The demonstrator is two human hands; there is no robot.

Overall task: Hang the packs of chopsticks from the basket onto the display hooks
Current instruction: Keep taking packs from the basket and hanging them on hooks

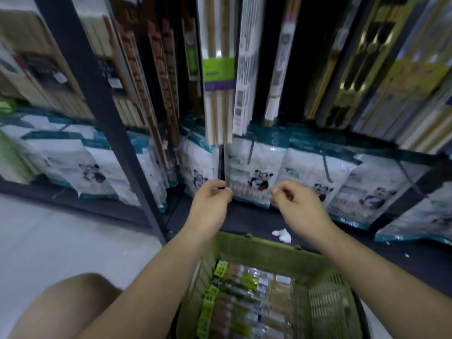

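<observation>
Looking through the head camera, I see a dark display rack (pixel 80 69) filling the upper half of the view from 9 to 3 o'clock, hung thick with long narrow packs. Most of them are blurred. Below them a row of white panda bags (pixel 249 177) stands on the dark lower shelf (pixel 256 221), running from 9 o'clock across to 3. Pale floor (pixel 61 236) lies at 8 o'clock, with a bare knee (pixel 61 304) at 7.

The green basket (pixel 264 250) sits at 6 o'clock, close under both forearms. The packs of chopsticks (pixel 247 302) lie inside it, stacked lengthwise with green labels along their left edge. Another one, the green-labelled hanging pack (pixel 219 69), hangs on the rack at 12 o'clock, its lower end just above the panda bags.

The left grip (pixel 210 204) is at the centre of the view, just left of the middle. Its fingers are curled and its thumb and forefinger meet at a thin dark strip between two panda bags. I cannot tell whether it actually pinches anything. The right grip (pixel 298 206) is beside it toward 3 o'clock, apart from the left, fingers curled in on themselves in front of a panda bag.

A small white scrap (pixel 282 234) lies on the shelf under the right wrist.
</observation>
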